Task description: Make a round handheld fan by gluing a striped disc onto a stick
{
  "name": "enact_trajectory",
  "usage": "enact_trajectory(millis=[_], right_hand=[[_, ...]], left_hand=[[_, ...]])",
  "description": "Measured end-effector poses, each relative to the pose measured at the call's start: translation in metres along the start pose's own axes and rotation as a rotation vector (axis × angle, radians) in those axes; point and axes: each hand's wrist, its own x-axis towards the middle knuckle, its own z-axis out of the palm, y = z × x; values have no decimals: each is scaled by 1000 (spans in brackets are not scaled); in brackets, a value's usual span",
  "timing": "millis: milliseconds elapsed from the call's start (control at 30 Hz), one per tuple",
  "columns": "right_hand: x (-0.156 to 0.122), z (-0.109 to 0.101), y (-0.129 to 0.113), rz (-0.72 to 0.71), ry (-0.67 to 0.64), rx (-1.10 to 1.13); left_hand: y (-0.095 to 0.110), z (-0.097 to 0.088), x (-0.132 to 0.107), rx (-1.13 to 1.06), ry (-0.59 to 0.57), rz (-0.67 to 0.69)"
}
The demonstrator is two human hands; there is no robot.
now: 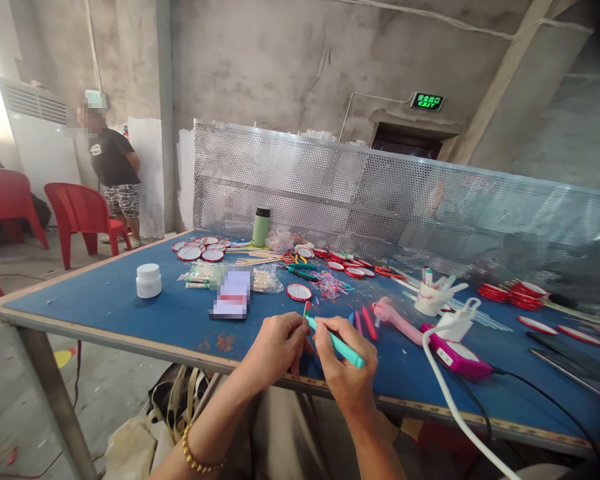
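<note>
Left hand: the left hand is curled nearly closed, fingertips pinching a thin stick with a red tip above the tabletop's near edge.
Right hand: the right hand is closed around a slim teal marker pen, gripped as for writing.
Marker and stick: the pen's front end points left at the stick, just beside the left fingertips; whether they touch cannot be told.
Beyond the fingertips: a round white disc with a red rim lies flat on the blue tabletop, near a scattered heap of small coloured bits.
Left side: a dark phone with a lit, blurred screen and, farther left, a squat white jar.
Right side: a long pink plastic object, a magenta box with a white top and a white cup full of pens.
Back: a green bottle with a black lid stands upright before a perforated metal panel.
</note>
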Motion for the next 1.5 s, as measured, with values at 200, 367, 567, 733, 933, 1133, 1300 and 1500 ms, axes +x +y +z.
enact_trajectory(millis=[200,367,567,733,933,1133,1300,1500], right_hand=[[1,0,-1,-10,5,-2],[2,0,-2,-6,49,-16],[1,0,-2,-11,15,-9],[1,1,-1,-26,5,-10],[1,1,-1,-14,22,-37],[1,0,-2,-9,38,-51],[2,0,-4,-21,57,-50],[2,1,-2,-37,42,-41]], left_hand=[[2,-1,0,7,-5,-14],[2,-1,0,-7,-22,-7],[1,-1,0,7,-1,-5],[2,0,0,6,2,-12],[2,-1,0,9,-3,-6],[1,-1,0,7,-14,1],[0,-1,0,2,-16,3],[-1,0,0,6,-3,8]])
